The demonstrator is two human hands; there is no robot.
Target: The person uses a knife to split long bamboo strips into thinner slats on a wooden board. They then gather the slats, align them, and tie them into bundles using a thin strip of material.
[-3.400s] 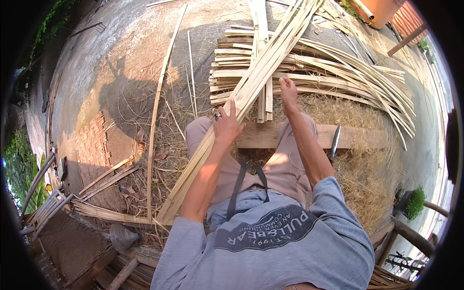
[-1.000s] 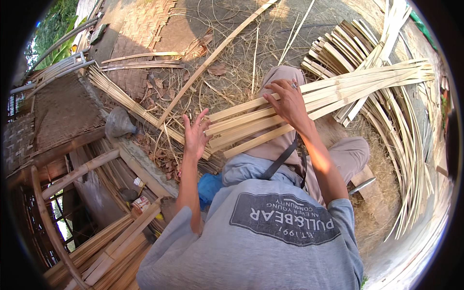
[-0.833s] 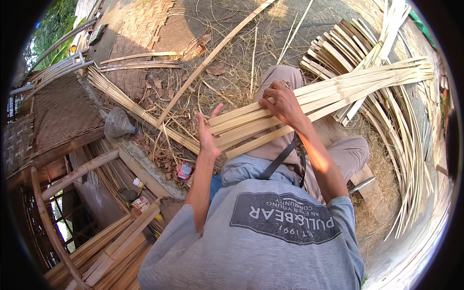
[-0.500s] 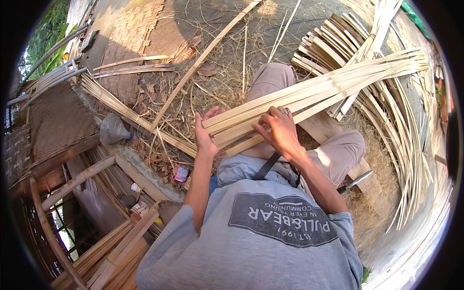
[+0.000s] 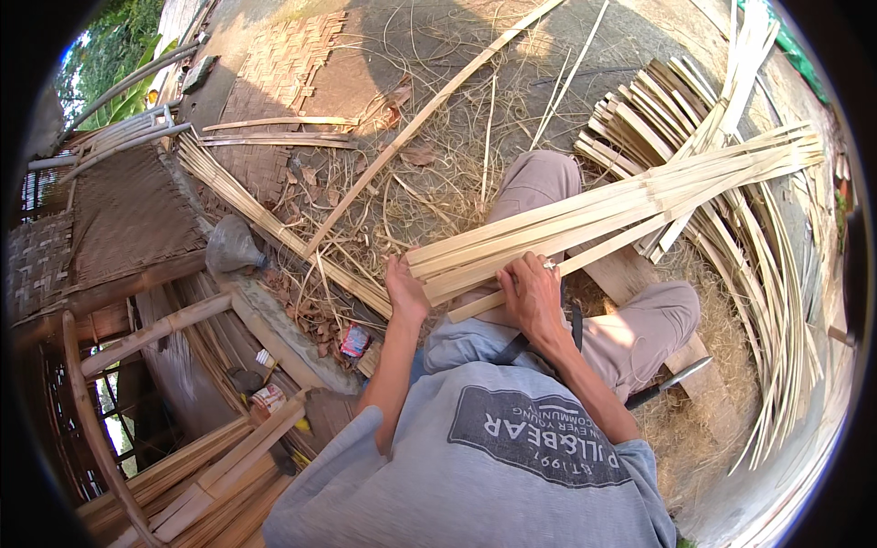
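A bundle of long pale bamboo strips (image 5: 621, 203) lies slantwise over my lap, its far ends reaching to the right. At the near left end, my left hand (image 5: 407, 289) is closed around the strip ends, its fingers partly hidden. My right hand (image 5: 534, 297), with a ring on one finger, bends its fingers over the lower edge of the bundle. One strip (image 5: 585, 260) sticks out apart from the rest beneath that hand. A knife (image 5: 671, 380) with a dark handle rests beside my folded leg.
More split bamboo strips (image 5: 767, 283) fan out on the right. A wooden board (image 5: 617, 272) runs under my legs. One long strip (image 5: 429, 114) crosses the shavings-strewn ground. Left are a clear plastic bottle (image 5: 234, 245), a woven mat (image 5: 274, 91) and a bamboo frame (image 5: 160, 333).
My left hand's fingers have drawn in against the strip ends. My right hand has flattened and lowered onto the bundle's edge. The whole view has shifted slightly.
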